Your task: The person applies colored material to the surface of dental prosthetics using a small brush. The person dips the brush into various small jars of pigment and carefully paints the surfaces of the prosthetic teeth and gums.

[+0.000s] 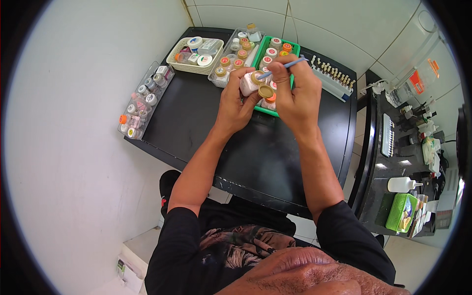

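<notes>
A small clear jar of pale powder [248,85], with a gold-coloured rim, is tilted in the fingers of my left hand [232,103]. A round gold-coloured lid [265,92] is beside the jar at my left thumb. My right hand [297,96] grips a slim blue stick-like tool [295,62], whose lower end is at the jar's mouth. Behind and below both hands is a green basket [270,111] of jars with red and orange tops. A clear tray [213,77] of gold-lidded jars stands just left of it.
A cream basket [175,66] and another tray of jars [143,101] stand on the left of the black table [182,128]. A tooth shade guide [332,78] lies at right. A side counter [368,206] holds a squeeze bottle [399,184] and green basket [399,211]. Walls border the left and back.
</notes>
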Action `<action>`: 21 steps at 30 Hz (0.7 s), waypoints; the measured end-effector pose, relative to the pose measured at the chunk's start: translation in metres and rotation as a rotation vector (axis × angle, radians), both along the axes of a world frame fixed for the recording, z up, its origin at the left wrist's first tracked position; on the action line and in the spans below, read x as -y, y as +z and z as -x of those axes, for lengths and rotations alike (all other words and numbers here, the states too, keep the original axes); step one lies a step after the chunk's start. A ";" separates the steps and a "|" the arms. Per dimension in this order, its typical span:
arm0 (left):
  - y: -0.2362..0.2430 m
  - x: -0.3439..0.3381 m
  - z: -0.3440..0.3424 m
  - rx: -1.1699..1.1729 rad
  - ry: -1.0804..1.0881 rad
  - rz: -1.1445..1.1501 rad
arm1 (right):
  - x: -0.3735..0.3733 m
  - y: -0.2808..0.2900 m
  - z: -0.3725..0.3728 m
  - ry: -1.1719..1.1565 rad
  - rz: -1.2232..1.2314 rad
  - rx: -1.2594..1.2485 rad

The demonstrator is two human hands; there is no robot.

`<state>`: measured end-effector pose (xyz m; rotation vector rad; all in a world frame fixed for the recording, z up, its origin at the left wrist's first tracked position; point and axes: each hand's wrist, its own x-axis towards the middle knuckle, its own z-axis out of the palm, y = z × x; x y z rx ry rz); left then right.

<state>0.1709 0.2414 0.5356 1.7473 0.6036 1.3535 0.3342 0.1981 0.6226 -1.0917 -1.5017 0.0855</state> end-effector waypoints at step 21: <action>-0.004 0.000 -0.004 0.112 -0.062 0.018 | 0.005 0.005 -0.002 0.038 -0.131 0.094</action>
